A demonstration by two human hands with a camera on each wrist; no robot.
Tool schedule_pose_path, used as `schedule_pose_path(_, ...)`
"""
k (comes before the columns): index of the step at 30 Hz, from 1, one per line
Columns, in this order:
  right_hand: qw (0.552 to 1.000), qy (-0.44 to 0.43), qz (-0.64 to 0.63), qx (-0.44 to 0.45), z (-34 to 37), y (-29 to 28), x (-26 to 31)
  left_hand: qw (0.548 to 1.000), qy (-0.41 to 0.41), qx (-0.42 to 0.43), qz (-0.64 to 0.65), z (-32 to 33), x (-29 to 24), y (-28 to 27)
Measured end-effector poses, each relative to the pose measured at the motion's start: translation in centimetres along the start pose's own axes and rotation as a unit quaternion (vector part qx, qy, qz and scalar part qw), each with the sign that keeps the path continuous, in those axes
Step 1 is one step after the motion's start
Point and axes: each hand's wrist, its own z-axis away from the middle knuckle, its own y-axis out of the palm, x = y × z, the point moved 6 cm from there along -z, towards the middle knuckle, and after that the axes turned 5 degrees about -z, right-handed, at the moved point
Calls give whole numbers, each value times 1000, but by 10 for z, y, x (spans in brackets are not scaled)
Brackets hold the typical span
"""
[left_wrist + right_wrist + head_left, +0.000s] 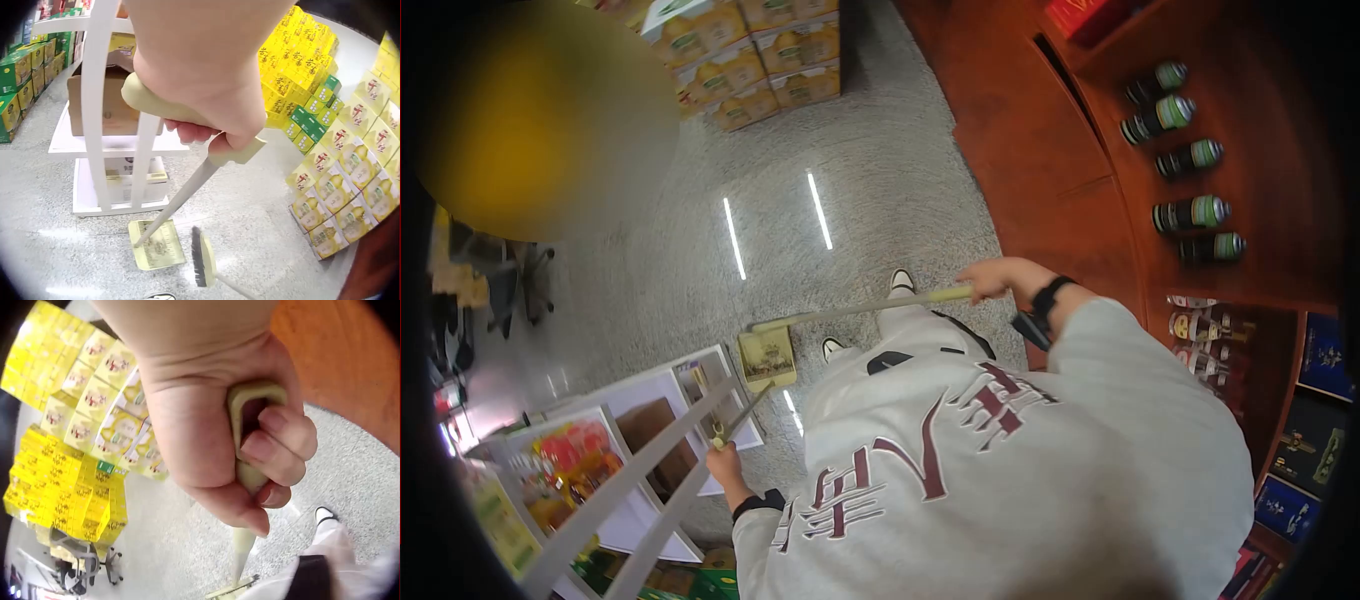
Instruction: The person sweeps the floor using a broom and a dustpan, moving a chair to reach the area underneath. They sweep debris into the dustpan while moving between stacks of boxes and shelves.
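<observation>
My left hand [212,119] grips the pale yellow handle [165,103] of a long-handled dustpan [172,255], its grey pole slanting down to the pan. Small dark debris lies in the pan, which sits low at the floor beside a white shelf. The fingers of my right hand [219,437] curl round the looped end of a broom handle [253,478]. From there the pole crosses in front of my legs to the broom head [205,256], whose dark bristles are just beside the pan's edge in the left wrist view.
White shelves [740,400] with packaged goods and a brown carton [103,103] stand at the left. Stacked gift boxes [750,60] rise ahead from the speckled floor [870,180]. A reddish-brown wooden cabinet [1040,190] with several bottles [1190,213] lines the right.
</observation>
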Motion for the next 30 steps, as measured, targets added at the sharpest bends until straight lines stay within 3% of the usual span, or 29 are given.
schedule_pose_path(2, 993, 29, -117, -1, 49, 4, -53, 999, 33, 0, -42, 7, -59, -15)
schedule_pose_path(6, 943, 99, -316, -33, 128, 11, -89, 990, 75, 12, -116, 11, -169, -24)
schedule_pose_path(9, 902, 105, -406, -102, 126, 15, -129, 982, 125, 25, -140, 4, -250, -21)
schedule_pose_path(11, 863, 111, -472, -144, 117, 20, -164, 946, 235, 46, -216, -8, -300, -11)
schedule_pose_path(12, 858, 115, -481, -141, 118, 21, -176, 937, 251, 68, -232, -12, -325, -7)
schedule_pose_path(14, 789, 135, -574, -174, 121, 12, -204, 918, 293, 104, -246, -20, -386, -4)
schedule_pose_path(17, 744, 150, -617, -208, 122, 6, -217, 889, 373, 111, -242, -51, -465, 13)
schedule_pose_path(18, 740, 150, -621, -209, 121, 2, -216, 882, 392, 107, -238, -63, -488, 22)
schedule_pose_path(20, 784, 190, -544, -229, 121, -12, -216, 867, 421, 107, -242, -75, -537, 33)
schedule_pose_path(23, 751, 211, -575, -245, 107, -22, -216, 843, 456, 111, -262, -80, -602, 43)
schedule_pose_path(26, 738, 229, -580, -256, 81, -26, -204, 822, 475, 125, -289, -78, -638, 50)
schedule_pose_path(30, 709, 214, -611, -281, 50, -41, -146, 798, 485, 140, -329, -87, -653, 53)
